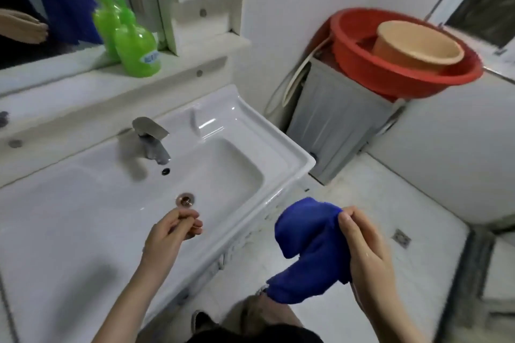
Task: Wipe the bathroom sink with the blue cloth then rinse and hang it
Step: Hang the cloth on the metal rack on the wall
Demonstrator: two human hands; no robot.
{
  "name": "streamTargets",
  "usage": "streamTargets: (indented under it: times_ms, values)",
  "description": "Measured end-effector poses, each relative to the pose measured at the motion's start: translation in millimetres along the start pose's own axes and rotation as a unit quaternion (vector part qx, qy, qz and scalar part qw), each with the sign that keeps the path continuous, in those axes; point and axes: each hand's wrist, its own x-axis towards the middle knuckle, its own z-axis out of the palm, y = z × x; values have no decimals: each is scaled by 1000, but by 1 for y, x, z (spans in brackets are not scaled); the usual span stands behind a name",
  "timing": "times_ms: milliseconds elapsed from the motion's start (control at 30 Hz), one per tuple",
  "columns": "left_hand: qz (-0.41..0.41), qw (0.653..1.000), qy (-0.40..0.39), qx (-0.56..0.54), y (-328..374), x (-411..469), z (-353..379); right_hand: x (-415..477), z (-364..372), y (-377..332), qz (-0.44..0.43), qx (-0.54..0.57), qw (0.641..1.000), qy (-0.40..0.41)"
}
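The white sink fills the left half of the view, with a chrome faucet at its back and a copper-rimmed drain in the basin. My left hand hovers over the basin's front, just below the drain, fingers pinched on a small round copper-coloured drain plug. My right hand is off the sink's front right corner, above the floor, gripping the bunched blue cloth, which hangs down to the left of the hand.
Green soap bottles stand on the ledge under the mirror. To the right, a red basin holding a beige tub sits on a grey bin. The tiled floor has a drain.
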Motion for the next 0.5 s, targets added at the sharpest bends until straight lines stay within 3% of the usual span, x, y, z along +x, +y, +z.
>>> streamTargets:
  times_ms: [100,233,300,500]
  values:
    - [-62,992,-89,68,-47,-24,29,-27,-37,53,105,-21,990,91]
    - [-128,938,-240,217,-114,-58,61,-58,-88,123,207,-63,964,154]
    - [-169,921,-245,252,-137,-77,78,-70,-114,158,259,-72,950,159]
    - [-261,927,-166,212,-161,-119,157,-89,-187,211,345,-77,927,128]
